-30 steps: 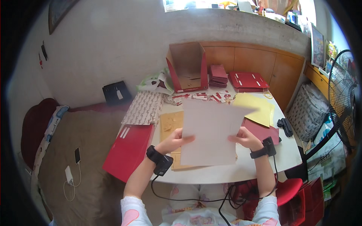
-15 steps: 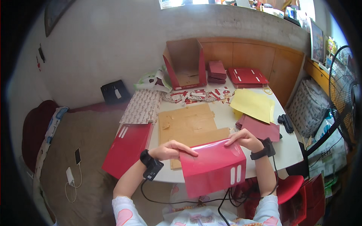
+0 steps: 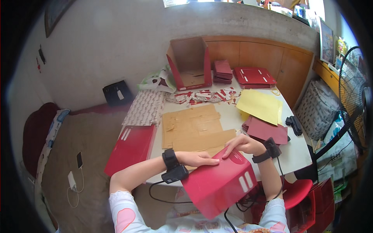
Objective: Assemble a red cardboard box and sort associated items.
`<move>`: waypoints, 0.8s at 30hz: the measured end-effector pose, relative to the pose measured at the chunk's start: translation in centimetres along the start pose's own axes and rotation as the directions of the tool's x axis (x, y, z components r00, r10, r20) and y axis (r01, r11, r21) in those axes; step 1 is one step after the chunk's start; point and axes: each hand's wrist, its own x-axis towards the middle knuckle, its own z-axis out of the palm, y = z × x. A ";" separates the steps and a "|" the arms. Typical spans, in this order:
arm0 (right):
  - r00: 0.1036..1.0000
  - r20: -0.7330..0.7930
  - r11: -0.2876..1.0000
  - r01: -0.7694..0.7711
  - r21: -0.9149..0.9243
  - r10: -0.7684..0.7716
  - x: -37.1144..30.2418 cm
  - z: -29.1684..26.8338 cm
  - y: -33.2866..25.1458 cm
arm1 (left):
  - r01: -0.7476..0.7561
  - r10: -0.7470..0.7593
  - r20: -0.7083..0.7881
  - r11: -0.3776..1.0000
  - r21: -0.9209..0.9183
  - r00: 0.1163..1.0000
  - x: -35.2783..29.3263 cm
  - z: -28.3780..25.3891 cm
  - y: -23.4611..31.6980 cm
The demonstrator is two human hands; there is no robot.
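I hold a glossy red folded cardboard piece (image 3: 211,182) with two white slots near its right side, tilted over the table's near edge. My left hand (image 3: 198,158) presses its thumb on the upper edge; its other fingers are mostly hidden behind the card. My right hand (image 3: 244,145) grips the same edge a little farther right, thumb and fingers closed on it. Beneath and beyond the hands lies a flat sheet of brown cardboard (image 3: 192,124). To the left rests a stack of larger red cardboard sheets (image 3: 130,149) with similar white slots.
A patterned sheet stack (image 3: 143,106) lies at left. Red and white scraps (image 3: 202,97) spread before an open red box (image 3: 190,66). Yellow sheets (image 3: 258,105) cover dull red cards (image 3: 268,130) at right. Behind are red folders (image 3: 254,77). A fan (image 3: 351,89) stands far right.
My left hand has slid right along the edge, closer to my right hand. The red piece has turned, its left end swinging down and toward me.
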 end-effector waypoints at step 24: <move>0.926 -0.259 0.959 -0.246 0.141 0.276 0.5 2.3 1.6 | -0.192 0.194 -0.116 0.981 0.034 0.974 2.8 -0.5 -1.4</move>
